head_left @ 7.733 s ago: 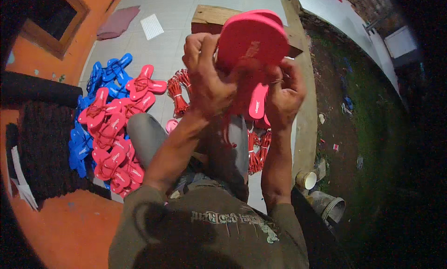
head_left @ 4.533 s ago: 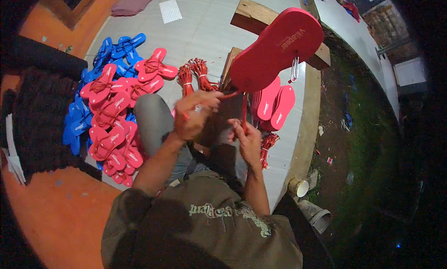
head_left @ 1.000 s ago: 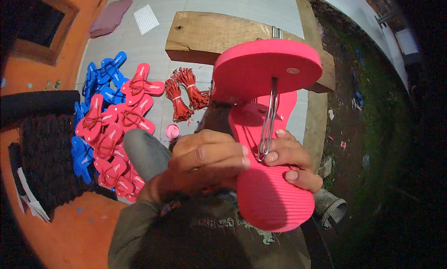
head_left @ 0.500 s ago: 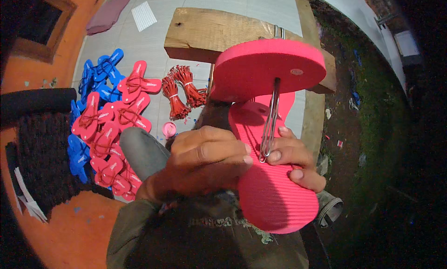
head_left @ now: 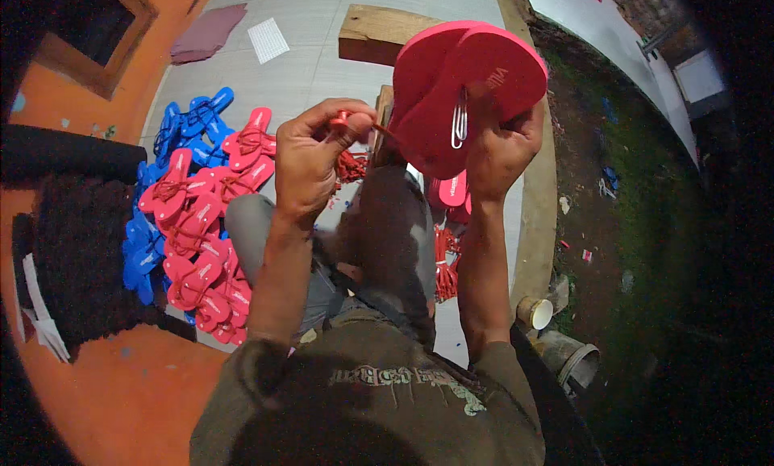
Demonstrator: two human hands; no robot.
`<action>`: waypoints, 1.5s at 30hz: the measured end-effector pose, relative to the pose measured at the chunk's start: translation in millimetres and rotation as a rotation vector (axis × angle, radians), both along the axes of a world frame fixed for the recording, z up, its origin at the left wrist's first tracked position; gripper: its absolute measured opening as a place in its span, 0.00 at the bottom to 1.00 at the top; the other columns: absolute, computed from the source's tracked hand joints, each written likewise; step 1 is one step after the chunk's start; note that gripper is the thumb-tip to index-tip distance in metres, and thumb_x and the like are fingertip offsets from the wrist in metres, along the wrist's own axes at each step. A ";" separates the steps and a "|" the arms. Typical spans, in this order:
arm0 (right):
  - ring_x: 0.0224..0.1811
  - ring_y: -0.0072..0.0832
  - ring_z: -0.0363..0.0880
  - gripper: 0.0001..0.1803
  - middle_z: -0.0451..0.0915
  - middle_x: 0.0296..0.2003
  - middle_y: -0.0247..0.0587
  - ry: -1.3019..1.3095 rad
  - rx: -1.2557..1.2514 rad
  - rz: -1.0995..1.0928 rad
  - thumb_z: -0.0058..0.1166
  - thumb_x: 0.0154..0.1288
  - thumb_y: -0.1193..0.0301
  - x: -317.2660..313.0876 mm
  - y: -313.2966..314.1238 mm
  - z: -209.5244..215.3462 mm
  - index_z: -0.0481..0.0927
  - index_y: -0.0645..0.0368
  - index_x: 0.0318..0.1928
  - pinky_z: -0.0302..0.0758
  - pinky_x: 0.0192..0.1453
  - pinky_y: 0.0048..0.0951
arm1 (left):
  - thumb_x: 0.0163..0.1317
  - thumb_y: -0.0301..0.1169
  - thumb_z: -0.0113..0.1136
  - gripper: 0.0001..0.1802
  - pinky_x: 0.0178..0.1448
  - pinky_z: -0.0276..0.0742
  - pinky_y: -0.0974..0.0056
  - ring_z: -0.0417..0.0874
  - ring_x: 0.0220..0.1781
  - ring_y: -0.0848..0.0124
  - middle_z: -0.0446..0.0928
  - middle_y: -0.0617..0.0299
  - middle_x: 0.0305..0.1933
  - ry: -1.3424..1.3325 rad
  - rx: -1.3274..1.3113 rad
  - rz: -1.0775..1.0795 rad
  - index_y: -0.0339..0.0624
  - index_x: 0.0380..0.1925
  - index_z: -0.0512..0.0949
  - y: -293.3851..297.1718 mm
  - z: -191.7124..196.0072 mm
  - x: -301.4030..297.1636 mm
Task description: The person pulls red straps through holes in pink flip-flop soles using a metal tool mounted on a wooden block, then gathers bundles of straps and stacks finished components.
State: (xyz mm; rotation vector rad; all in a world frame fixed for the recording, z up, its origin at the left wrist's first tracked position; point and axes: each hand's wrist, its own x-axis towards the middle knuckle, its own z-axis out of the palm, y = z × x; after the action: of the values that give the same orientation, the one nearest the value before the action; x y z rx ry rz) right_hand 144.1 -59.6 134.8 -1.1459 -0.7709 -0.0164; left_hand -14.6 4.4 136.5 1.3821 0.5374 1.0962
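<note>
A seated person's right hand (head_left: 501, 147) was closed around a pink sandal sole (head_left: 472, 91), held up above the lap with a metal wire tool (head_left: 459, 121) hanging through it. The left hand (head_left: 314, 160) pinched a red strap (head_left: 345, 124) just beside the sole's edge. Done well, the strap end would stay pinched tight and in line with the tool while the sole stayed steady.

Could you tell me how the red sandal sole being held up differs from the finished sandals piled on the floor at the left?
The red sole is lifted in the right hand, while the piled sandals lie on the floor. The sole's strap is not fully fitted: the left hand pinches a red strap beside it, whereas the piled sandals carry straps across their tops. The sole has a metal wire tool on it; the piled sandals show none. The pile also includes blue sandals. Both share the flat sandal shape.
</note>
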 end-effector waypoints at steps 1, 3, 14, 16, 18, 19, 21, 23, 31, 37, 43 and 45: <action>0.36 0.23 0.76 0.19 0.77 0.34 0.36 0.003 0.052 0.002 0.62 0.45 0.76 -0.2 1.5 0.6 0.71 0.61 0.39 0.71 0.40 0.23 | 0.54 0.27 0.57 0.06 0.32 0.72 0.72 0.76 0.25 0.74 0.76 0.60 0.26 -0.125 -0.117 -0.043 0.34 0.26 0.74 -1.0 -0.7 0.1; 0.36 0.23 0.76 0.18 0.77 0.34 0.36 0.085 0.067 0.034 0.63 0.45 0.76 -5.6 -0.4 5.7 0.72 0.61 0.38 0.72 0.40 0.24 | 0.54 0.26 0.56 0.05 0.35 0.72 0.73 0.75 0.27 0.76 0.76 0.58 0.27 -0.373 -0.365 -0.127 0.34 0.28 0.74 -5.7 -0.4 6.0; 0.36 0.23 0.76 0.19 0.77 0.35 0.37 0.117 0.032 0.176 0.61 0.43 0.81 10.7 -7.0 2.6 0.72 0.63 0.40 0.73 0.42 0.23 | 0.55 0.32 0.52 0.11 0.26 0.59 0.64 0.63 0.21 0.65 0.62 0.58 0.18 0.121 0.754 -0.293 0.35 0.20 0.71 2.1 6.3 44.3; 0.37 0.23 0.76 0.20 0.77 0.35 0.38 0.142 0.051 0.203 0.61 0.43 0.81 9.1 -7.2 3.1 0.72 0.63 0.40 0.73 0.42 0.23 | 0.57 0.35 0.50 0.14 0.26 0.58 0.64 0.63 0.22 0.64 0.61 0.58 0.18 0.106 0.758 -0.395 0.36 0.19 0.70 8.1 4.3 45.1; 0.37 0.24 0.76 0.20 0.78 0.35 0.37 0.151 0.023 0.203 0.61 0.43 0.81 10.5 -8.5 4.6 0.72 0.63 0.40 0.73 0.42 0.24 | 0.57 0.37 0.50 0.15 0.27 0.58 0.64 0.63 0.22 0.64 0.61 0.58 0.19 0.122 0.827 -0.437 0.37 0.18 0.69 8.9 0.8 44.8; 0.37 0.24 0.76 0.20 0.78 0.35 0.37 0.155 0.008 0.203 0.61 0.43 0.81 11.7 -8.5 5.0 0.72 0.63 0.40 0.73 0.43 0.24 | 0.57 0.38 0.50 0.16 0.27 0.58 0.64 0.63 0.22 0.63 0.60 0.58 0.19 0.130 0.861 -0.458 0.38 0.18 0.69 8.7 -2.0 44.5; 0.37 0.24 0.76 0.21 0.78 0.35 0.37 0.129 -0.002 0.237 0.63 0.42 0.80 15.4 -8.9 5.3 0.73 0.63 0.40 0.73 0.43 0.24 | 0.58 0.39 0.48 0.18 0.25 0.58 0.64 0.65 0.20 0.63 0.62 0.58 0.17 0.146 0.709 -0.518 0.38 0.16 0.68 9.6 -5.0 45.8; 0.37 0.23 0.76 0.20 0.78 0.35 0.37 0.109 -0.022 0.253 0.62 0.43 0.80 17.6 -10.1 6.0 0.73 0.63 0.41 0.73 0.42 0.23 | 0.59 0.38 0.47 0.19 0.24 0.58 0.64 0.66 0.19 0.64 0.63 0.57 0.16 0.159 0.519 -0.619 0.37 0.15 0.68 11.2 -2.5 48.1; 0.35 0.22 0.76 0.19 0.78 0.34 0.37 0.015 -0.155 0.267 0.59 0.45 0.77 25.4 -12.6 13.2 0.74 0.63 0.41 0.72 0.41 0.24 | 0.62 0.45 0.44 0.22 0.28 0.58 0.73 0.64 0.22 0.80 0.66 0.70 0.18 0.119 -0.165 -0.763 0.40 0.17 0.69 3.4 -3.1 46.9; 0.38 0.23 0.75 0.15 0.78 0.36 0.37 0.037 -0.196 0.360 0.57 0.50 0.77 20.3 -31.0 9.6 0.74 0.63 0.41 0.70 0.44 0.24 | 0.62 0.46 0.41 0.21 0.35 0.68 0.68 0.74 0.28 0.67 0.72 0.59 0.21 0.241 0.304 -0.034 0.38 0.26 0.70 -11.5 1.9 51.1; 0.39 0.26 0.76 0.18 0.78 0.36 0.40 0.135 -0.237 0.427 0.50 0.47 0.83 7.2 -36.8 23.3 0.74 0.65 0.43 0.72 0.44 0.27 | 0.61 0.47 0.43 0.23 0.37 0.70 0.60 0.76 0.31 0.56 0.74 0.48 0.28 0.248 0.540 0.080 0.37 0.39 0.71 -3.3 22.8 67.6; 0.35 0.24 0.76 0.14 0.78 0.35 0.39 0.003 -0.258 0.378 0.50 0.49 0.78 12.2 -31.1 20.4 0.75 0.64 0.40 0.73 0.40 0.25 | 0.61 0.48 0.42 0.24 0.35 0.70 0.60 0.76 0.29 0.54 0.74 0.48 0.26 0.307 0.333 -0.007 0.37 0.38 0.72 -6.6 28.7 67.2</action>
State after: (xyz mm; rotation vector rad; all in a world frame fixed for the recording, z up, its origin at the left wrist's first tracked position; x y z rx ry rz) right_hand 156.3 -90.7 155.2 -1.2251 -0.9973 0.4110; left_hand 52.6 -2.2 165.1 1.8611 0.5864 1.0026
